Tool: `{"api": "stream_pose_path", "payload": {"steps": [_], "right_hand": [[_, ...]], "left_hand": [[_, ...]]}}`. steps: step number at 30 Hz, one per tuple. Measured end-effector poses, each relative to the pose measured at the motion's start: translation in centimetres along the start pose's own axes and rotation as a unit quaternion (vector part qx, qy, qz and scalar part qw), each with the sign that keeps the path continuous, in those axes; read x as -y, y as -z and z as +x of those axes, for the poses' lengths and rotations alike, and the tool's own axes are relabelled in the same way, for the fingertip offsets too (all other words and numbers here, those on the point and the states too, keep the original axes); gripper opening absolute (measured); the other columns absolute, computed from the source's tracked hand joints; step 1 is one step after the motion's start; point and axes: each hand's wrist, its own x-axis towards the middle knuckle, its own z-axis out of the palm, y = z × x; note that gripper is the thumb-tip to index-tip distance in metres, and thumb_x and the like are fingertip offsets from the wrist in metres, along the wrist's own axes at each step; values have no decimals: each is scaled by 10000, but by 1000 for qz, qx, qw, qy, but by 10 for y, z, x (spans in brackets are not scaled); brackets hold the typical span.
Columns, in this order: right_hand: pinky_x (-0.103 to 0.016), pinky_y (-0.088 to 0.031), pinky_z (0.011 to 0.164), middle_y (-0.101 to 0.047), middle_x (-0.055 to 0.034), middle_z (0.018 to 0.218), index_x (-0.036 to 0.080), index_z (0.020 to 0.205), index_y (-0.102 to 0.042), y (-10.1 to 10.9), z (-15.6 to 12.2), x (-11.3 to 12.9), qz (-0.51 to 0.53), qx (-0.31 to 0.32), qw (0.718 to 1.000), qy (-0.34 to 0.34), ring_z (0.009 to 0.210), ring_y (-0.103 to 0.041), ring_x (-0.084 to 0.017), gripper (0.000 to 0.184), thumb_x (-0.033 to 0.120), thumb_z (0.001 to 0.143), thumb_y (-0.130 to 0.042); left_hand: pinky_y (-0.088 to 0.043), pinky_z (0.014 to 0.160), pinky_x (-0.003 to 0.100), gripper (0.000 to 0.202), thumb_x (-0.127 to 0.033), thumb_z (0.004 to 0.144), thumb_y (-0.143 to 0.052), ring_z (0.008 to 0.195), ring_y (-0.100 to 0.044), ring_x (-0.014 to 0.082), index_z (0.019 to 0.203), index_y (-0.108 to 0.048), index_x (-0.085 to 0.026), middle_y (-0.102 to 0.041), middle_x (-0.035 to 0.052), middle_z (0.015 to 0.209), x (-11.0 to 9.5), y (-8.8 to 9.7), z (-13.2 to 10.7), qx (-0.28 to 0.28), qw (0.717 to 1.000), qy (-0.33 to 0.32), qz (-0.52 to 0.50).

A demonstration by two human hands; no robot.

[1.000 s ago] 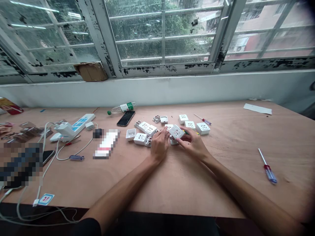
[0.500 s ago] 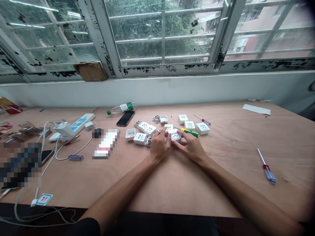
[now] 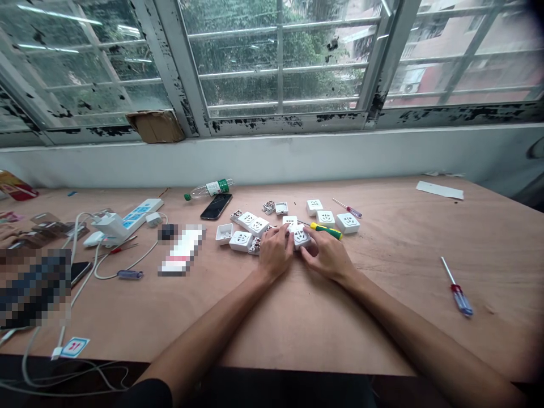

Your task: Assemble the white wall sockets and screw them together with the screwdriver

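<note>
A white wall socket (image 3: pixel 301 236) lies on the wooden table between my two hands. My left hand (image 3: pixel 275 249) has its fingers closed at the socket's left side. On the other side, my right hand (image 3: pixel 328 252) grips the right edge with thumb and fingers. Another white socket (image 3: pixel 289 221) sits just behind. Left of my hands are more sockets (image 3: pixel 241 241), an upturned white housing (image 3: pixel 224 233) and metal-fitted inner parts (image 3: pixel 255 245), partly covered by my left hand. A yellow-green screwdriver (image 3: pixel 326 230) lies right behind my right hand.
Several sockets (image 3: pixel 348 223) and a small screwdriver (image 3: pixel 347 208) lie at the back right. Another screwdriver (image 3: pixel 457 289) is far right. A phone (image 3: pixel 216 207), a plastic bottle (image 3: pixel 210 188) and a power strip (image 3: pixel 142 214) with cables are to the left.
My right thumb has shifted slightly along the front of the socket, and the socket has turned or tilted a little between my hands. The view has moved slightly.
</note>
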Motion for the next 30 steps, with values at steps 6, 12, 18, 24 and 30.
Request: {"api": "stream_pose_path", "payload": {"steps": [6,12,18,24,30], "right_hand": [[-412,-535,799,-736,-141,1021,137,1190,-644,-2,1,0,-20,19,1000,-8,923,-686,-280,393,327,853,-573],[-398,-525,776,-732,-127,982,171,1073,-673,-2,2,0,-17,34,999,-10,901,-679,-269,273,330,874,-575],[-424,-520,862,-724,-125,1063,176,1065,-672,11,5,-12,6,36,999,6,1009,-664,-277,256,272,847,-577],[-365,-536,756,-738,-102,979,169,993,-689,25,7,-34,25,76,996,-31,873,-686,-246,223,161,834,-533],[-394,-529,807,-737,-129,1057,152,1111,-680,10,9,-44,-67,79,995,13,945,-678,-260,378,43,866,-414]], "left_hand": [[-486,869,443,298,-296,998,-460,993,-657,273,1224,-575,-139,-735,107,1017,2,-1,0,0,1000,3,4],[-482,874,441,285,-295,972,-516,991,-652,272,1202,-590,-145,-737,93,973,1,0,0,1,1000,-4,-2],[-480,882,411,236,-288,949,-545,1018,-645,253,1141,-602,-164,-711,96,1079,2,-1,-1,1,1000,-18,0],[-479,895,431,244,-291,938,-569,1026,-641,262,1150,-590,-172,-714,95,1051,3,-3,-1,-10,1000,-23,-2],[-478,905,439,256,-307,933,-581,1038,-640,264,1148,-591,-168,-717,93,1046,3,-3,-2,-10,999,-31,-5]]}}
